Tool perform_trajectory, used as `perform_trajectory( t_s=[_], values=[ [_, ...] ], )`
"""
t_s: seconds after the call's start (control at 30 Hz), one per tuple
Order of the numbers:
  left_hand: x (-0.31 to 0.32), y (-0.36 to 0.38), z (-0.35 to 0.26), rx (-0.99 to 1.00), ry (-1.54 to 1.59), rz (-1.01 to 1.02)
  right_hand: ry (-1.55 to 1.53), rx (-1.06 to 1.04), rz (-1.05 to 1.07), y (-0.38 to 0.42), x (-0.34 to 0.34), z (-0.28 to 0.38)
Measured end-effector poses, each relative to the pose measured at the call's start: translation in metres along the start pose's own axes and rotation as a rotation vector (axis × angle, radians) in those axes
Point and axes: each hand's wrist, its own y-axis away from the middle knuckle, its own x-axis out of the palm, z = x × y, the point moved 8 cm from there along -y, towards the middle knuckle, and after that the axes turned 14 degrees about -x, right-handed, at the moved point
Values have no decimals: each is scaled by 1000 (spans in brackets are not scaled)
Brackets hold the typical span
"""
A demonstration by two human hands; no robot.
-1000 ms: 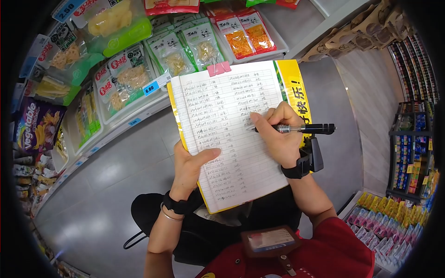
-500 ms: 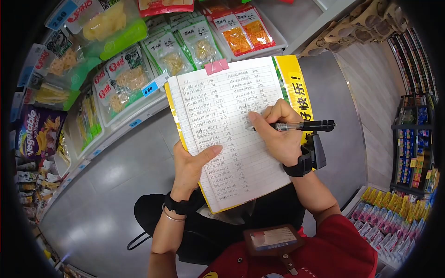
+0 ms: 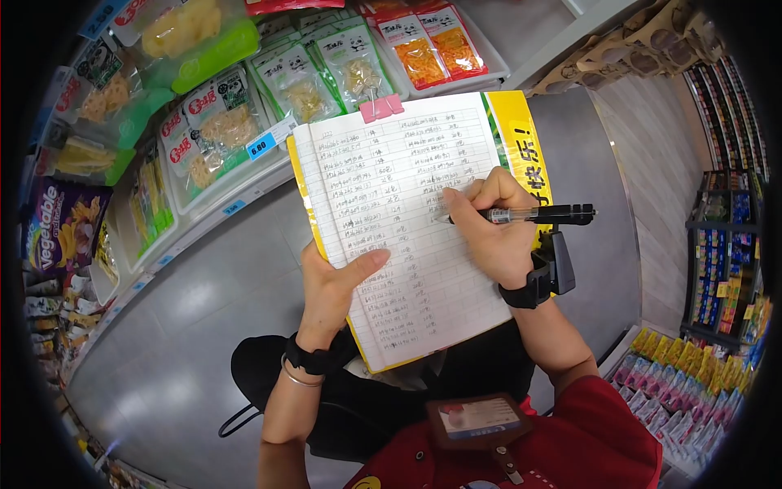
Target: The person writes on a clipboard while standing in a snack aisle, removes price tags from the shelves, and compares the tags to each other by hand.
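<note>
An open notebook (image 3: 391, 301) with handwritten rows of numbers lies tilted in front of me, a yellow cover showing at its edges. A pink binder clip (image 3: 380, 107) grips its top edge. My left hand (image 3: 336, 285) holds the notebook's lower left side, thumb on the page and fingers behind. Pinched in my right hand (image 3: 498, 228) is a black pen (image 3: 529, 213), its tip at the right column of writing. The right hand rests against the paper.
Shelf trays with packaged snacks (image 3: 218, 134) and blue price tags run along the upper left. A purple snack bag (image 3: 65, 228) is at the far left. Racks of small packets (image 3: 680, 383) stand at the right. Grey floor (image 3: 204, 277) shows between them.
My right hand and the pen have shifted slightly, with the pen tip a little higher on the page. The left hand keeps its hold on the notebook.
</note>
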Motion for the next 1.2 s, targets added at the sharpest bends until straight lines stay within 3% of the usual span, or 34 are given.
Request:
perform_trajectory(
  t_s=[0.47, 0.53, 0.6, 0.77, 1.0, 1.2],
  values=[
    [-1, 0, 1, -19, 0, 5, 11, 14, 7, -1, -1, 0],
    [0, -1, 4, -33, 12, 11, -141, 50, -110, -3, -6, 2],
    [-3, -1, 3, -19, 24, -20, -58, 22, -179, -2, -17, 4],
    [13, 0, 7, 64, -23, 41, -118, 221, -263, 4, -33, -3],
    [17, 0, 13, 51, 44, 74, -105, 219, -166, 6, -36, -9],
    [16, 2, 10, 40, -10, 64, -6, 163, -248, 10, -32, 3]
  ],
)
